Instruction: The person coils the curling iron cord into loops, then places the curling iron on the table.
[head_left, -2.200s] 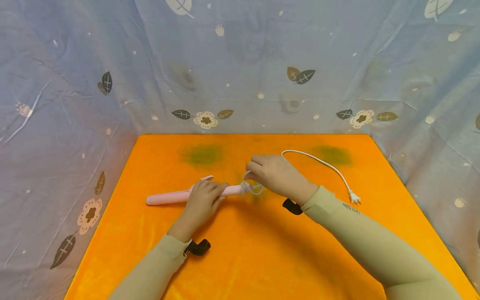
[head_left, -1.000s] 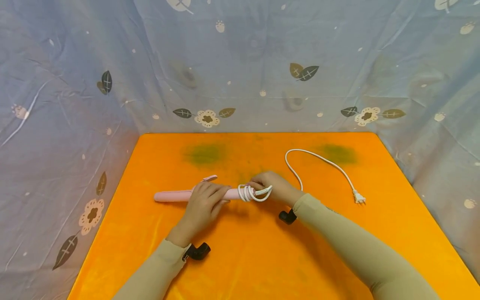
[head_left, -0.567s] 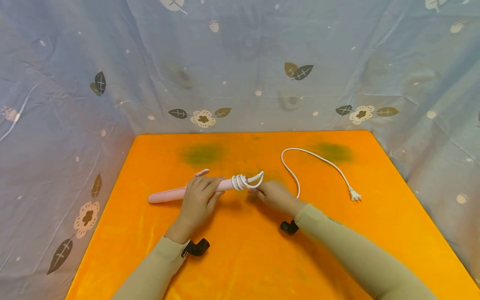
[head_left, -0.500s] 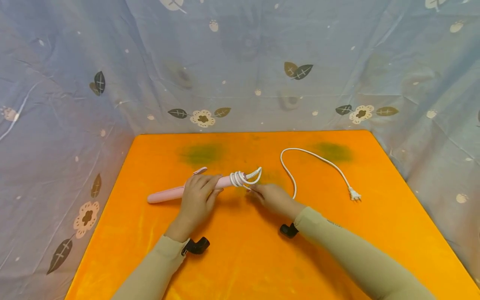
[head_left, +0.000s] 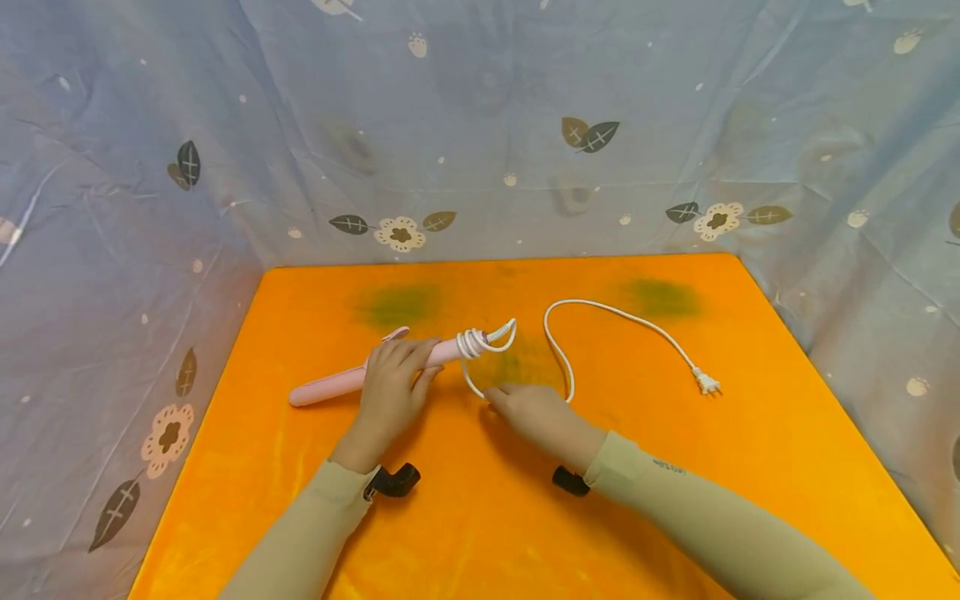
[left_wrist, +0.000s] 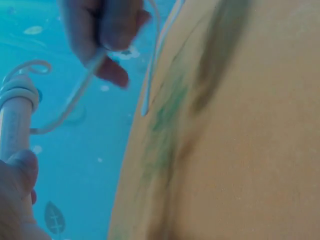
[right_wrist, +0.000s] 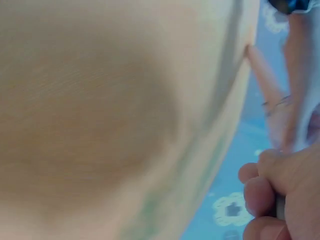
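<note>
A pink curling iron (head_left: 330, 387) slants across the middle of the table in the head view, its cord end tilted up to the right. My left hand (head_left: 390, 392) grips it around the middle, beside the raised clamp lever (head_left: 396, 333). Several loops of white power cord (head_left: 471, 343) wrap the handle's end. From these loops the cord runs to my right hand (head_left: 543, 421), which pinches it in front of the handle. In the left wrist view the cord (left_wrist: 75, 97) stretches between the wrapped handle (left_wrist: 16, 120) and the right hand's fingers (left_wrist: 117, 30).
The remaining cord (head_left: 592, 303) curves over the right side of the orange table (head_left: 465, 533), ending in a two-pin plug (head_left: 707, 382). A blue patterned curtain (head_left: 480, 100) stands behind the table and on both sides. Each wrist carries a black camera mount (head_left: 397, 481).
My right hand has come from above the handle's end down to its near side, drawing the cord around the handle. The handle's end has tilted upward, and the loose cord has shifted left.
</note>
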